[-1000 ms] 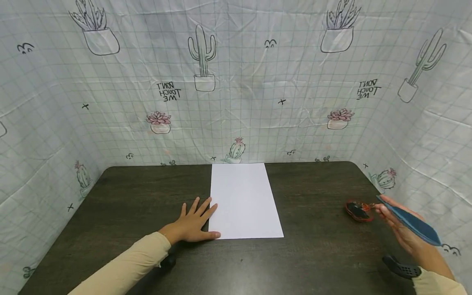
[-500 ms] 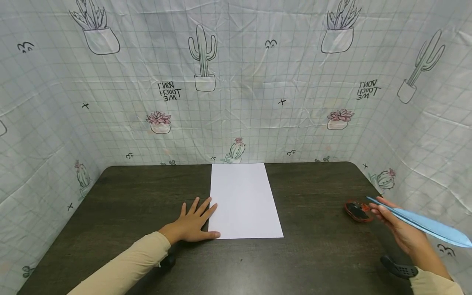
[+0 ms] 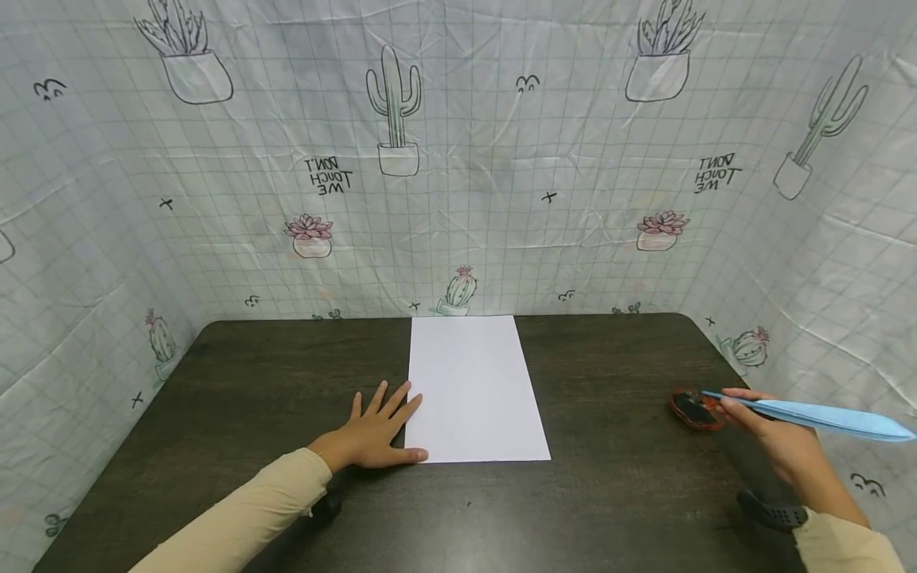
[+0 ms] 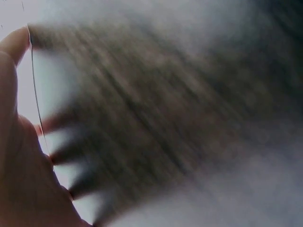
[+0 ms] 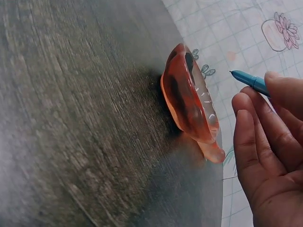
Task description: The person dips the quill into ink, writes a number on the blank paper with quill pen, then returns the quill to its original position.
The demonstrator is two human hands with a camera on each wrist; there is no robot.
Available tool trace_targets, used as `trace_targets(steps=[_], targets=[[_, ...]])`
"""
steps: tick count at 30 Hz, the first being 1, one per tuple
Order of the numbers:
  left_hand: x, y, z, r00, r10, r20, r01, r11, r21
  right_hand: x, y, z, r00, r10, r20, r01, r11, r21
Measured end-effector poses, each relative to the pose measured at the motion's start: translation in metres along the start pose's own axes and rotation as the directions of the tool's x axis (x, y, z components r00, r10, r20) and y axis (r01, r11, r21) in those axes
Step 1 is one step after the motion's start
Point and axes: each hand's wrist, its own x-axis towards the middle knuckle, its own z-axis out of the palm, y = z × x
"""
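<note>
My left hand [image 3: 376, 434] rests with fingers spread and straight on the left edge of a white sheet of paper [image 3: 476, 390]. In the left wrist view the fingers [image 4: 23, 156] show at the left; the rest is blurred. My right hand [image 3: 784, 446] pinches a blue feather-shaped pen [image 3: 824, 415] between thumb and fingers. Its dark tip points left, over a small translucent orange-red dish [image 3: 691, 411] with black in it. In the right wrist view the pen [image 5: 248, 81] and the dish [image 5: 187, 99] stand apart.
A dark wooden table [image 3: 609, 509] carries the paper and dish. Behind and on both sides hangs a white grid cloth [image 3: 466, 159] printed with cacti. A dark band [image 3: 770, 511] sits on the right wrist.
The pen has swung to lie nearly level, its tip now left and nearer the dish. My right hand has turned slightly. My left hand and the paper stay put.
</note>
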Motion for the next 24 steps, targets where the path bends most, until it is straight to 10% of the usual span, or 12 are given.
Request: trace_targets(steps=[8, 12, 19, 24], targets=[[0.0027, -0.0035, 0.0012, 1.0, 0.008, 0.013, -0.008, 1.0, 0.008, 0.0021, -0.0068, 0.0002, 0.997, 0.022, -0.08, -0.058, 0.872, -0.486], [0.0022, -0.0035, 0.0006, 1.0, 0.01, 0.017, -0.01, 1.0, 0.006, 0.0027, -0.0079, -0.0011, 0.991, 0.058, -0.117, -0.116, 0.805, -0.581], [0.0023, -0.0041, 0.0009, 1.0, 0.013, 0.013, -0.013, 1.0, 0.004, 0.0033, -0.0093, -0.0005, 0.987, 0.061, -0.146, -0.155, 0.57, -0.807], [0.0021, -0.005, 0.0029, 1.0, 0.017, 0.012, -0.017, 1.0, 0.003, 0.0049, -0.0102, 0.004, 0.993, 0.039, -0.112, -0.116, 0.515, -0.849]])
